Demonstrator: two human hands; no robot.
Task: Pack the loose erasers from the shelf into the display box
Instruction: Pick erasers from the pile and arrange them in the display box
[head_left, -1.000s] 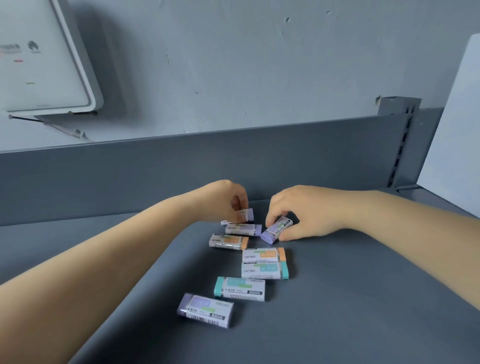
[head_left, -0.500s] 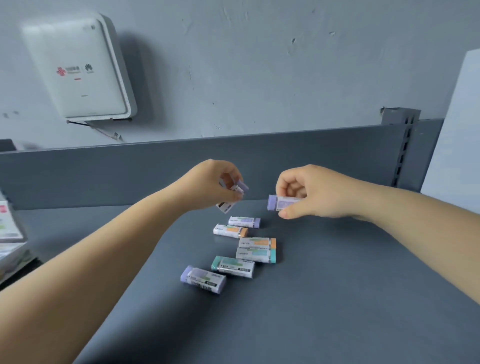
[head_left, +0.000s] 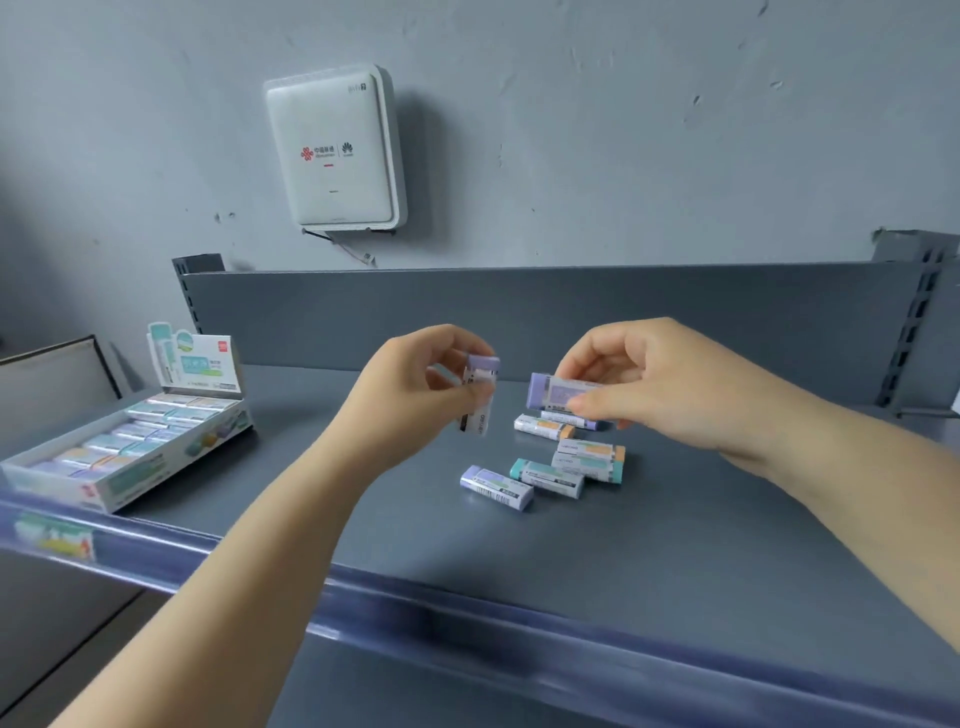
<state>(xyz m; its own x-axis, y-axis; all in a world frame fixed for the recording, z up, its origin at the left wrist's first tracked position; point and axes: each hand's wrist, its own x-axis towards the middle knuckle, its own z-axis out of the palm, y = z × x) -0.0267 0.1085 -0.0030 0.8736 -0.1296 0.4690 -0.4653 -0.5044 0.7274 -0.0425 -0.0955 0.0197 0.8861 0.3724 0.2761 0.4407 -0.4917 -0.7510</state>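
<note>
Both hands had lifted erasers off the shelf (head_left: 675, 545): left hand (head_left: 415, 400) held a purple-capped eraser (head_left: 480, 395), right hand (head_left: 639, 379) pinched another eraser (head_left: 558, 391); next, the box (head_left: 130, 467) at nine o'clock.

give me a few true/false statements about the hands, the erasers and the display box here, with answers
1. Each hand holds a purple-ended eraser above the shelf. True: the left hand grips one and the right hand pinches another.
2. The display box is to the right of the loose erasers. False: the display box sits at the left end of the shelf.
3. Loose erasers lie on the shelf below the hands. True: a cluster lies there.
4. The display box is empty. False: rows of erasers already fill much of it.
5. A white device hangs on the wall. True: the white device is above the shelf's back panel.
</note>
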